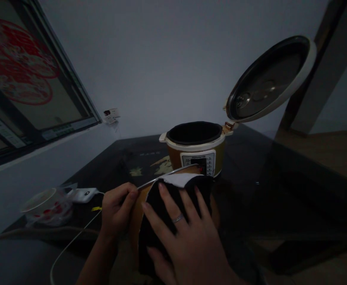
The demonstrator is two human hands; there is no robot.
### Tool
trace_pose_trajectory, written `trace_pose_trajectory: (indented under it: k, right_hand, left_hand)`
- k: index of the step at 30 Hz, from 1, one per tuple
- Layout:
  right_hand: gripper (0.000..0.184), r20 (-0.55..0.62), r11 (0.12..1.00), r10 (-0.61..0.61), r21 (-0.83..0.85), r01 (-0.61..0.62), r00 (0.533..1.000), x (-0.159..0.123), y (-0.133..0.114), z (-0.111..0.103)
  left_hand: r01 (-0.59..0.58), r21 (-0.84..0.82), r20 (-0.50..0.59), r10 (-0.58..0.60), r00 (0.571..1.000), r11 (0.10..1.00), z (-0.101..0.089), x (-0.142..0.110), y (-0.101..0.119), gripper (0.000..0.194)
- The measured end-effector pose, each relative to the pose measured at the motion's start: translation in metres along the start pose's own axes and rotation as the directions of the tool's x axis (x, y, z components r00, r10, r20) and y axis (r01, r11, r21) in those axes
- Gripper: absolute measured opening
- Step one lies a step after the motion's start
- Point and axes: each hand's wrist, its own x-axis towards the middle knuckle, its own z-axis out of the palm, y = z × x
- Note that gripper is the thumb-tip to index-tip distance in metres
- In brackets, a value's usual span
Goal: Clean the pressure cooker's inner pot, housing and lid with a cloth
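My left hand (117, 209) is closed in a pinch on the thin metal rim of a copper-coloured inner pot (134, 221), which is tilted on its side in front of me. A black and white cloth (173, 190) lies over the pot's outer wall. My right hand (185, 233) rests flat on the cloth with its fingers spread and a ring on one finger. Most of the pot is hidden under the cloth and hand. Just behind stands a rice cooker (195, 152) with its body empty and its lid (268, 79) swung up to the right.
The dark glossy table (280, 186) runs to the wall. At the left are a white bowl in clear plastic (47, 204) and a white charger (86, 194) with a cable trailing toward me. A window with red paper cut-outs (19, 67) is at the far left.
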Motion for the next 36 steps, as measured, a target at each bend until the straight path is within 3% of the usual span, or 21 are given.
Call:
trace_pose_trajectory:
  k: [3, 6, 8, 10, 13, 15, 18, 23, 27, 31, 36]
  right_hand:
    - [0.062, 0.014, 0.997, 0.036, 0.07, -0.037, 0.999, -0.003, 0.013, -0.003]
    - [0.061, 0.025, 0.956, 0.181, 0.23, -0.182, 0.983, -0.008, 0.036, -0.003]
    - [0.058, 0.062, 0.868, 0.294, 0.4, -0.294, 0.954, -0.013, 0.054, 0.003]
    - [0.054, 0.106, 0.728, 0.379, 0.579, -0.367, 0.919, -0.017, 0.07, 0.012]
    - [0.052, 0.139, 0.526, 0.451, 0.757, -0.388, 0.882, -0.019, 0.082, 0.028]
    - [0.053, 0.132, 0.482, 0.484, 0.785, -0.39, 0.865, -0.017, 0.082, 0.035]
    - [0.053, 0.117, 0.529, 0.504, 0.741, -0.413, 0.856, -0.01, 0.075, 0.038]
    - [0.054, 0.165, 0.63, 0.429, 0.65, -0.425, 0.888, 0.004, 0.06, 0.03]
    - [0.054, 0.123, 0.811, 0.315, 0.48, -0.334, 0.941, 0.013, 0.04, 0.017]
    - [0.06, 0.105, 0.943, 0.164, 0.276, -0.187, 0.981, 0.021, 0.015, 0.008]
    - [0.071, 0.125, 0.978, 0.073, 0.187, -0.096, 0.989, 0.027, -0.012, 0.013]
  left_hand:
    - [-0.007, -0.024, 0.013, 0.008, 1.0, 1.0, 0.0, -0.002, -0.006, 0.033]
    - [0.031, -0.093, 0.003, -0.031, 1.0, 0.995, 0.002, -0.005, -0.015, 0.039]
    - [0.055, -0.16, -0.038, -0.062, 0.997, 0.986, 0.004, -0.008, -0.023, 0.045]
    - [0.07, -0.219, -0.114, -0.097, 0.989, 0.973, 0.007, -0.01, -0.033, 0.051]
    - [0.121, -0.239, -0.226, -0.176, 0.958, 0.963, 0.012, -0.011, -0.049, 0.058]
    - [0.157, -0.23, -0.233, -0.211, 0.949, 0.96, 0.012, -0.011, -0.056, 0.059]
    - [0.217, -0.155, -0.079, -0.231, 0.97, 0.964, 0.0, -0.008, -0.053, 0.051]
    - [0.201, 0.042, 0.163, -0.205, 0.965, 0.979, -0.028, 0.001, -0.02, 0.041]
    - [0.218, 0.042, 0.297, -0.221, 0.929, 0.975, -0.036, 0.009, 0.002, 0.044]
    - [0.241, 0.02, 0.347, -0.233, 0.909, 0.97, -0.038, 0.016, 0.023, 0.044]
    - [0.346, 0.047, 0.322, -0.342, 0.882, 0.937, -0.042, 0.022, 0.04, 0.042]
